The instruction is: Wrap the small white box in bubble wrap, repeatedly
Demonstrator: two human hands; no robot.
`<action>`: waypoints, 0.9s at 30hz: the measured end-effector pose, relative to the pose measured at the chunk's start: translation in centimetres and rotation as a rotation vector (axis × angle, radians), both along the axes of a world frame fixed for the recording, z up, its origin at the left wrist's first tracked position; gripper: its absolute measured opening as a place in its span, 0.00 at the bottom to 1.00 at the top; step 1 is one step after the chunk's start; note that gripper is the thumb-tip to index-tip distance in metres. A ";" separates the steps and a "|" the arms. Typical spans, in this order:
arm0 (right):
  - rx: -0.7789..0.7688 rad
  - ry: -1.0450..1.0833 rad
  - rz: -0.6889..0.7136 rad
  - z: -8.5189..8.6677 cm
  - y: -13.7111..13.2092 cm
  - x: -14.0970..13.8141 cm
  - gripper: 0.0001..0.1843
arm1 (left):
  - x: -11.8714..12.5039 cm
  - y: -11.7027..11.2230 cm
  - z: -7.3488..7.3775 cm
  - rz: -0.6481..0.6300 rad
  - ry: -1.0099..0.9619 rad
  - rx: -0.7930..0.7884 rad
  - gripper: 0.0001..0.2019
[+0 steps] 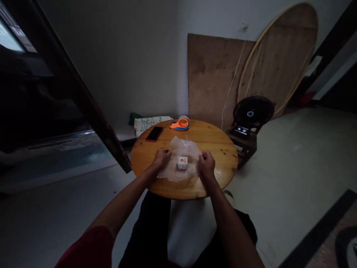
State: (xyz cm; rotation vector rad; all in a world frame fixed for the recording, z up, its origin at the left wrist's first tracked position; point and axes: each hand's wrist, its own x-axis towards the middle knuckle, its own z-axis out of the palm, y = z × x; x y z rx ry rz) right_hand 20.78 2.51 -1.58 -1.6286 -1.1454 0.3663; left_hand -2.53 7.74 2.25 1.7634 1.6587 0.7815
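A sheet of bubble wrap (pixel 185 147) lies spread on the round wooden table (pixel 220 145). On the middle of the sheet sits a small white box (pixel 182 163) with a red-orange print on top. My left hand (pixel 162 157) pinches the sheet at its left edge, fingers closed. At the right edge my right hand (pixel 206 162) is curled with thumb and fingers together on the wrap. Neither hand touches the box.
An orange and blue tape dispenser (pixel 180 123) stands at the table's far edge, with a phone (pixel 154 134) to its left. A fan (pixel 252 113) rests on a wooden chair (pixel 245 143) at the right. Boards (pixel 214 74) lean on the wall behind.
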 end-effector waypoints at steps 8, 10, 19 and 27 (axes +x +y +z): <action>-0.205 -0.351 -0.053 0.9 0.0 -1.1 0.18 | 0.3 -0.3 0.0 0.001 0.144 0.061 0.09; -0.266 -0.443 -0.050 1.1 0.2 -1.4 0.19 | 0.1 -0.6 0.2 -0.013 0.193 0.068 0.09; -0.419 -0.546 -0.052 2.6 1.4 -1.2 0.16 | -0.9 -3.8 1.5 -0.246 0.320 0.334 0.21; -0.234 -0.291 -0.018 2.3 0.7 0.1 0.18 | -1.2 -4.8 -0.6 -0.444 0.233 0.264 0.32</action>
